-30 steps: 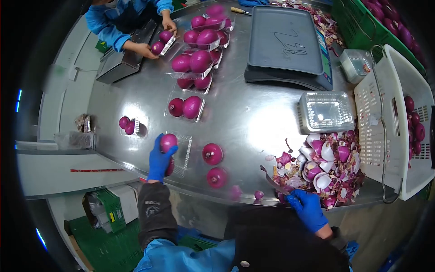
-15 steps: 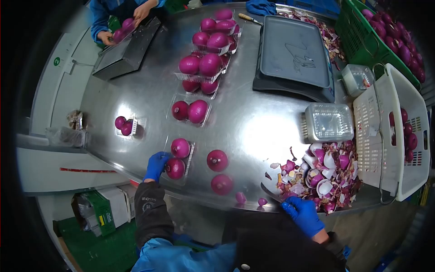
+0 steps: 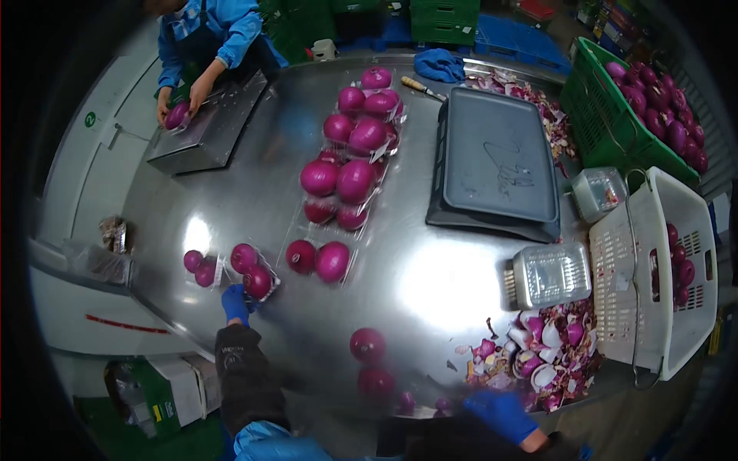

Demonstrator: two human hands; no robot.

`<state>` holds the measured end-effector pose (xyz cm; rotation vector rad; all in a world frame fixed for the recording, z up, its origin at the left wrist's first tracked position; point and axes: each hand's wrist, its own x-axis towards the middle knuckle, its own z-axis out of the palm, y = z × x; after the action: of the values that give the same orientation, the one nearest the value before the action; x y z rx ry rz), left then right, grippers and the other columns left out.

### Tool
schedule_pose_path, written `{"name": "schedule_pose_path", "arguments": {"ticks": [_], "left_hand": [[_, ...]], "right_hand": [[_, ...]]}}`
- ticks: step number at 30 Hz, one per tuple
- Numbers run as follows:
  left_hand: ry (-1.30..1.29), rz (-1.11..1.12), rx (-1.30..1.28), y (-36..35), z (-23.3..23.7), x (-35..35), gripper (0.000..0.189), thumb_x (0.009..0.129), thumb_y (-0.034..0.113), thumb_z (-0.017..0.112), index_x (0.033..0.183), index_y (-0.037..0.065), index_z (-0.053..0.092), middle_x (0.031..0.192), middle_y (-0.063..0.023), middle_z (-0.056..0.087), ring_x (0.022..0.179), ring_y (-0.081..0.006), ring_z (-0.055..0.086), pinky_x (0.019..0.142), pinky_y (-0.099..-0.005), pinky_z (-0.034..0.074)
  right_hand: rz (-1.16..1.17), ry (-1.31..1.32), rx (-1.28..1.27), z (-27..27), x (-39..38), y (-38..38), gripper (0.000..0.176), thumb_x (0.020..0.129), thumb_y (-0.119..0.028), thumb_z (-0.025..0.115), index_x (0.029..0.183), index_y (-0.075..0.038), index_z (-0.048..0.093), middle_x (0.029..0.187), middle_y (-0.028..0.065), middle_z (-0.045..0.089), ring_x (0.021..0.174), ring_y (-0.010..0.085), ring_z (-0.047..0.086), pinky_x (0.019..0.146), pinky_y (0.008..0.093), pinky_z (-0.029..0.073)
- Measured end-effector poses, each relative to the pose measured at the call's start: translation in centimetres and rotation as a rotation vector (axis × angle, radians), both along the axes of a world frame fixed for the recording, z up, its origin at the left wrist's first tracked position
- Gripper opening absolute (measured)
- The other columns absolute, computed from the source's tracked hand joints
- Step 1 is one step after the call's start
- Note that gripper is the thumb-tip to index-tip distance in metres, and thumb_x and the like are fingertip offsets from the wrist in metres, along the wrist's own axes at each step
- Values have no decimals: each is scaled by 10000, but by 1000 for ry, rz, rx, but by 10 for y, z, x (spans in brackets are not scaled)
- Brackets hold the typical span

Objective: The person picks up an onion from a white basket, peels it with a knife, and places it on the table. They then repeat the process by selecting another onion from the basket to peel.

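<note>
My left hand (image 3: 237, 305), in a blue glove, grips the near edge of a clear plastic tray (image 3: 265, 294) that carries two red onions (image 3: 257, 281). Just left of it lies another small tray with two smaller onions (image 3: 204, 272). My right hand (image 3: 501, 415), also gloved in blue, is closed and blurred at the table's front edge, beside a heap of onion peel (image 3: 542, 361). A thin dark knife blade seems to extend from it to the upper left, faint now. Two loose onions (image 3: 367, 346) and small onion pieces lie between my hands.
Packed onion trays (image 3: 338, 182) run up the middle of the steel table. Right of them stand a grey scale (image 3: 501, 154), stacked clear trays (image 3: 555, 275), a white basket (image 3: 626, 284) and a green onion crate (image 3: 592, 107). A co-worker handles onions by a metal box (image 3: 223, 138).
My left hand has moved the two-onion tray leftward and away from me, close to the small tray. The view has tilted up; my right hand stays by the peel heap.
</note>
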<state>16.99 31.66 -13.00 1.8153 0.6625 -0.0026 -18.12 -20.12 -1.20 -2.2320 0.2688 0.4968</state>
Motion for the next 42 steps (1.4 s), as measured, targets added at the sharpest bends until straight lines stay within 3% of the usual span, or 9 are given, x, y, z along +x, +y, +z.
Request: {"name": "schedule_pose_path", "arguments": {"ticks": [5,8,14,18,23,25,30,35,42], "left_hand": [[-51,184,-327,40,-75,130,216,898,219,561,980,19,568,665,-113,593,495,-231,589,453,-361,516],[-202,209,-507,-22,-38,164,494,907,297,570,1300,22,452,1246,-204,522,985,-308,612,794,-415,523],[-366,136,-23,-112,23,190,717,889,290,623,1483,84,280,1489,-160,331,1308,-321,396,1087,-437,285],[-756,-153,513,-191,88,155,492,948,237,561,1358,-13,450,1368,-154,486,1266,-249,448,1081,-366,308],[-649,-953,-100,-360,122,26,377,990,215,463,1290,-6,527,1272,-117,550,1194,-216,510,1041,-346,375],[-876,-1374,440,-430,140,-43,338,945,170,521,1253,33,548,1257,-170,547,1214,-298,484,1059,-419,337],[-1018,-1810,453,-548,99,-144,358,835,212,625,1151,46,595,1035,-187,627,981,-349,585,900,-476,417],[-998,-1840,690,-567,66,-150,170,695,138,657,846,63,636,735,-148,635,727,-361,614,708,-459,472],[-780,-1754,634,-570,85,-148,142,698,149,684,822,89,649,779,-154,656,767,-356,622,698,-448,493]], "right_hand": [[-40,110,13,-2,11,-3,272,885,-315,640,1012,-78,678,823,142,678,694,298,653,643,392,508],[-114,44,130,16,38,-4,215,916,-287,613,892,-78,654,678,169,612,586,293,576,588,370,488],[-54,22,111,-9,30,-18,294,849,-271,673,1086,-98,670,845,153,666,709,295,634,658,405,490],[-150,-192,64,-23,11,-18,204,836,-320,683,842,-117,675,601,151,570,556,327,596,520,420,461],[-27,-36,69,-10,-14,-20,293,875,-398,614,951,-117,638,737,161,631,686,348,644,597,434,511],[-28,-98,86,0,-22,-20,303,889,-413,581,947,-119,624,773,159,638,728,348,653,622,442,517],[-55,-168,3,0,-60,-26,243,881,-356,588,969,-133,624,804,143,645,713,352,646,610,443,514],[-107,-106,-21,10,-93,-50,288,896,-418,573,995,-153,631,766,133,648,689,343,648,597,441,512],[-152,-142,8,16,-122,-68,328,900,-442,560,1039,-155,637,778,138,655,740,329,657,653,431,519]]}}
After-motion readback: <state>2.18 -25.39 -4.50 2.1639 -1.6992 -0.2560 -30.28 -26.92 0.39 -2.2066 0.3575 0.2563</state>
